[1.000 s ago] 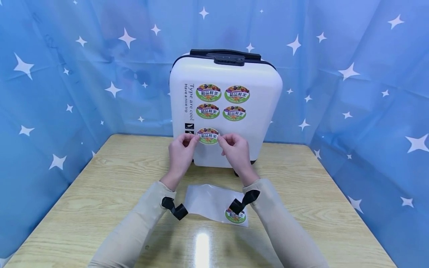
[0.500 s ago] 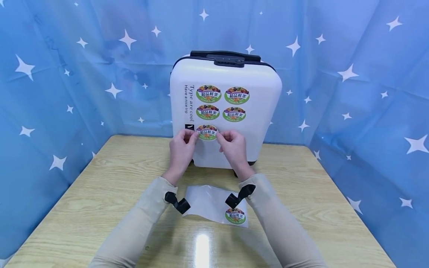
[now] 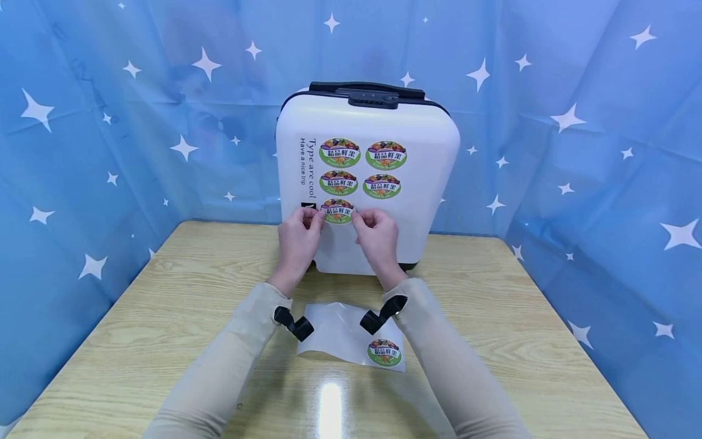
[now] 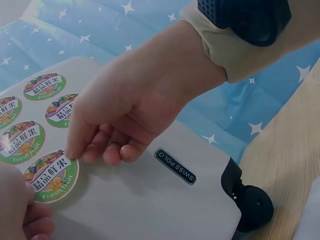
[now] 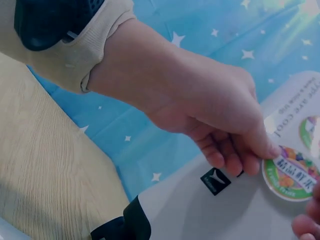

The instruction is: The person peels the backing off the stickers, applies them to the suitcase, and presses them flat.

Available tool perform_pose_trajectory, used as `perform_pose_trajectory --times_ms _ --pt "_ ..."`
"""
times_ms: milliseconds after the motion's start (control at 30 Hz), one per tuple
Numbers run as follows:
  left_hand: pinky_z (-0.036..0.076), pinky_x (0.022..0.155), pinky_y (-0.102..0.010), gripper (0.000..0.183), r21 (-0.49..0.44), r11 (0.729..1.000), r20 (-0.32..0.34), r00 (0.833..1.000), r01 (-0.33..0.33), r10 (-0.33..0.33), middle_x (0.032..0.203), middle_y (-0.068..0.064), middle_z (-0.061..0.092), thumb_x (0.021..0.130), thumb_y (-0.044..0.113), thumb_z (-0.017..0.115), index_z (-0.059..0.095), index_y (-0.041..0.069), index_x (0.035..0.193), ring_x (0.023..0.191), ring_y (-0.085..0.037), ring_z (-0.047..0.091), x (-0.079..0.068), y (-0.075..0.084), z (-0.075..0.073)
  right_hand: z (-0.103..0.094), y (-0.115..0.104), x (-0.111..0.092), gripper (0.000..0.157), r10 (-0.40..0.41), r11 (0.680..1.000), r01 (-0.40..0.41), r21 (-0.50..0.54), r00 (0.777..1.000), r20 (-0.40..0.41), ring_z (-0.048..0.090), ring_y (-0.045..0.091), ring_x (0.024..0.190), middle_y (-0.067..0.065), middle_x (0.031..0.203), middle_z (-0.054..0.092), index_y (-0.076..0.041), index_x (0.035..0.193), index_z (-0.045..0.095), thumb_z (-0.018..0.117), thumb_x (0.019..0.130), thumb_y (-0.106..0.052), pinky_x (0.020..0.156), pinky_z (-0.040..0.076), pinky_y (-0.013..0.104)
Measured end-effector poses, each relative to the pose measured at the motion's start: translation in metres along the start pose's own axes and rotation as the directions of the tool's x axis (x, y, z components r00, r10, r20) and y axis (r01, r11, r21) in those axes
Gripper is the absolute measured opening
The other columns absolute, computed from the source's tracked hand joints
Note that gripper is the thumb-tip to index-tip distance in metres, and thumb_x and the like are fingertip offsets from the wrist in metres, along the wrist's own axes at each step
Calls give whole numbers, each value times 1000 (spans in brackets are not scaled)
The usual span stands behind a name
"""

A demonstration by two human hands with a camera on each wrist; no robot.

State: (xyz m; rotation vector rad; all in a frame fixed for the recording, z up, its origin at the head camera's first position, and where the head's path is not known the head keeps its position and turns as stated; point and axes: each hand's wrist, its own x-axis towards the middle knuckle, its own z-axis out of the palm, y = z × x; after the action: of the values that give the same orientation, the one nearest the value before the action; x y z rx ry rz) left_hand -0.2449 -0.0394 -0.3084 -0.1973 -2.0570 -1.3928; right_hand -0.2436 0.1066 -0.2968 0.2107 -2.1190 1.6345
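Observation:
Both hands hold an oval fruit sticker (image 3: 337, 212) against the front of a white suitcase (image 3: 373, 244), below two rows of matching stickers. My left hand (image 3: 298, 244) pinches the sticker's left edge, beside a small black logo (image 5: 215, 181). The right edge is pinched by my right hand (image 3: 378, 241). In the left wrist view the right hand (image 4: 120, 110) reaches in from the upper right, thumb on the sticker (image 4: 55, 180). Across the right wrist view stretches the left hand (image 5: 210, 110), its thumb and fingertip at the sticker's rim.
A sheet of backing paper (image 3: 334, 329) lies on the wooden table (image 3: 219, 274) in front of the suitcase, with one sticker (image 3: 384, 352) at its right corner. A blue star-patterned curtain (image 3: 137, 122) surrounds the table. A black suitcase wheel (image 4: 255, 205) shows in the left wrist view.
Both hands have moved the sticker slightly up the suitcase, closer under the left sticker of the lower row. The right forearm has shifted inward, uncovering the sticker on the backing paper.

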Motion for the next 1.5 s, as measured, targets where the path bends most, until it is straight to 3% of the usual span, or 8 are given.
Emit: perform_pose_trajectory --times_ms 433,533,733,967,1100,1300,1500 --pt "45 51 -27 21 87 996 -28 1000 -10 13 70 -6 63 90 21 62 63 2 82 59 -16 56 5 -3 0 13 2 3 19 -25 990 14 -141 997 -78 55 16 63 5 74 63 -4 84 66 64 89 -23 54 44 27" --pt "44 49 -28 27 134 991 -42 999 -10 15 67 -7 62 89 26 63 62 2 78 56 -17 55 7 -4 -1 13 3 4 22 -44 976 23 -218 995 -92 55 17 63 4 73 63 -6 82 65 63 89 -26 54 43 28" --pt "41 47 -29 38 185 982 -56 998 50 -40 60 -5 61 84 40 67 62 5 70 52 -17 55 9 -7 -8 7 6 3 33 -60 938 13 -345 990 -126 52 17 57 2 64 60 -8 71 63 66 86 -37 49 39 29" --pt "38 45 -29 49 224 975 -6 1000 -8 10 53 -2 58 85 49 61 64 7 61 48 -16 51 15 -2 -9 8 -2 7 51 -102 924 74 -376 993 -56 44 19 44 1 47 48 -10 55 57 60 86 -50 40 27 28" --pt "35 41 -29 54 261 965 49 999 -31 19 48 0 54 87 52 56 61 9 56 44 -17 48 18 6 -5 12 -10 10 59 -64 917 50 -397 998 -20 38 21 36 3 41 42 -10 47 52 56 86 -54 37 19 27" --pt "35 40 -29 56 283 959 84 996 -20 -4 44 3 51 88 53 53 60 12 52 43 -15 47 16 3 0 17 -7 8 61 36 917 -28 -399 999 12 47 19 38 1 43 51 -7 51 59 54 85 -58 35 23 26" --pt "36 43 -29 54 267 964 99 995 0 -28 45 2 53 89 48 56 64 8 54 43 -15 49 8 -6 2 18 6 3 62 53 938 -44 -344 998 18 51 18 38 3 46 55 -4 55 64 55 85 -57 34 26 26"
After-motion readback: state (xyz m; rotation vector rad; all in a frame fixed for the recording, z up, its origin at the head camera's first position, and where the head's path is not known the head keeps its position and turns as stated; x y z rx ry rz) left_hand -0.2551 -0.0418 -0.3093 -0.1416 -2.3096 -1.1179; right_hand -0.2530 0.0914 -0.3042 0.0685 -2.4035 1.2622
